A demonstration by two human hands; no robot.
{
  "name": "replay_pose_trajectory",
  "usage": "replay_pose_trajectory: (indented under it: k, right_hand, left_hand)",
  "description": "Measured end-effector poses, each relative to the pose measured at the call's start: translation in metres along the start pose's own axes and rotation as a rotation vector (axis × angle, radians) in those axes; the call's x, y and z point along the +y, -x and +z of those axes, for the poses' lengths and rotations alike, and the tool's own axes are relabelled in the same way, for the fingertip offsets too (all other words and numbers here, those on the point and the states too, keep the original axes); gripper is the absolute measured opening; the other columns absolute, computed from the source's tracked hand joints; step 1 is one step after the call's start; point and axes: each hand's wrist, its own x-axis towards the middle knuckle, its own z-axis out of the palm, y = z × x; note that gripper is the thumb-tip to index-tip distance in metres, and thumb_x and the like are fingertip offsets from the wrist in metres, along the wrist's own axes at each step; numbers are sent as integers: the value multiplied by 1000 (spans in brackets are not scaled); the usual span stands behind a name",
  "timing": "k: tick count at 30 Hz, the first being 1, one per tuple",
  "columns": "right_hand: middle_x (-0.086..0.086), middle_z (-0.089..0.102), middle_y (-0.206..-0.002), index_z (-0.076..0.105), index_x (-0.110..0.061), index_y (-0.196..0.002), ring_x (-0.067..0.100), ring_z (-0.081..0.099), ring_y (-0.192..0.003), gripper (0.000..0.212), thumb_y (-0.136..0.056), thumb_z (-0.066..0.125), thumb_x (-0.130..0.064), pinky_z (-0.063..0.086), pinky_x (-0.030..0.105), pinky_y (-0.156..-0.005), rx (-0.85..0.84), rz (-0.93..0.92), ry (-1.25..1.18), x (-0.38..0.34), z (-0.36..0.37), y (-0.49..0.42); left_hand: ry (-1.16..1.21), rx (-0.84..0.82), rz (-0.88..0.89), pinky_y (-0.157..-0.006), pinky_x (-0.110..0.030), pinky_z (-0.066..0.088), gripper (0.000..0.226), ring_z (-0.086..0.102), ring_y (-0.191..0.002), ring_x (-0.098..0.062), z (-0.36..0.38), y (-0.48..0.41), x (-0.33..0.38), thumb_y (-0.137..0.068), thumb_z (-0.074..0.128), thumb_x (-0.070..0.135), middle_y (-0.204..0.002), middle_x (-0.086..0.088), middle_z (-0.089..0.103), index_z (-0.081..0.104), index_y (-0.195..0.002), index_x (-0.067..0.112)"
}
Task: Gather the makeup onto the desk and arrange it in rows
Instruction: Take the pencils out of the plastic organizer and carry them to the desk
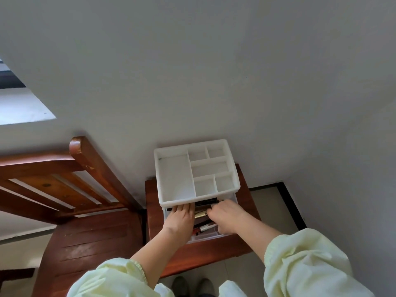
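Reaching: a person standing over a small wooden table (246, 247) works both hands into an open drawer.
Room: plain pale wall (214, 71), wooden chair (85, 211) at left, tiled floor below.
Surface: reddish table top, mostly covered by a white organizer (159, 179) whose upper compartments sit empty.
Drawer (205, 237): clear, pulled toward the person, holding makeup sticks (204, 228), dark and gold tubes among them.
Left hand (181, 219): fingers flat, spread over the contents, gripping nothing visible.
Right hand (226, 216): fingers curled into the drawer; whether they pinch anything, cannot tell.
Technique: likely best to scoop several tubes together, keeping the drawer steady.
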Motion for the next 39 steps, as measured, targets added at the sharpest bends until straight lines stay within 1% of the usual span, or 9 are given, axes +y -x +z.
replay_pose_trajectory:
  k: [8,11,17,19,21,24,29,33,39]
  right_hand:
    - [11,67,-101,58,-6,-109,30,66,-91,21,-88,56,-8,39,35,-62,-11,-59,63,1,-8,3]
    - [10,67,-99,60,-7,-107,29,66,-90,20,-87,56,-8,42,36,-64,2,-66,75,2,-8,4]
    - [9,60,-106,64,-8,-109,27,57,-99,27,-87,58,-21,40,37,-79,93,-92,140,3,-5,9]
    - [9,58,-111,64,-9,-108,26,53,-104,27,-87,56,-24,39,37,-86,101,-80,123,3,-5,13]
    - [9,55,-113,63,-10,-108,26,51,-108,27,-88,53,-25,38,37,-88,111,-68,113,4,-6,17]
    - [9,56,-114,55,-11,-116,26,53,-107,28,-92,48,-24,38,38,-87,103,-45,109,7,-8,20]
    - [7,66,-105,56,-15,-109,27,60,-101,22,-92,44,-18,36,40,-87,87,-19,113,11,2,26]
    - [4,67,-101,59,-16,-103,25,59,-99,20,-89,44,-14,38,40,-87,86,9,59,17,-5,28]
    - [5,68,-93,62,-15,-101,25,62,-86,26,-86,41,-10,44,38,-81,101,40,11,28,-8,41]
  left_hand:
    - [-112,17,156,-112,-44,30,62,34,-133,-40,-9,-1,6,-92,47,-1,-144,-28,31,19,-145,-11]
    - [-107,78,143,-75,-30,54,62,64,-89,-25,-12,1,4,-55,85,21,-99,-14,64,68,-111,-1]
    - [-121,132,117,-39,-19,42,30,58,-50,-19,-10,-4,12,-39,83,22,-59,-7,59,73,-62,7]
    - [-81,112,131,-44,-21,45,26,60,-57,-20,-13,-6,14,-69,53,20,-66,-9,62,74,-71,6]
    - [-71,59,103,-71,-32,50,46,61,-95,-30,-15,-6,16,-86,23,5,-103,-19,61,62,-110,-1]
    - [-66,14,92,-93,-40,44,33,47,-123,-33,-8,-14,17,-100,27,7,-132,-19,48,39,-131,0]
    - [48,-88,39,-89,-37,49,39,53,-116,-29,-6,-16,8,-93,51,7,-127,-14,52,44,-131,3]
    - [217,-161,18,-67,-34,49,32,64,-95,-27,-9,-17,-9,-95,50,18,-109,-8,64,46,-124,7]
    - [343,-263,-46,-62,-28,48,18,58,-77,-20,-19,-10,-14,-86,54,17,-93,-5,62,58,-103,11]
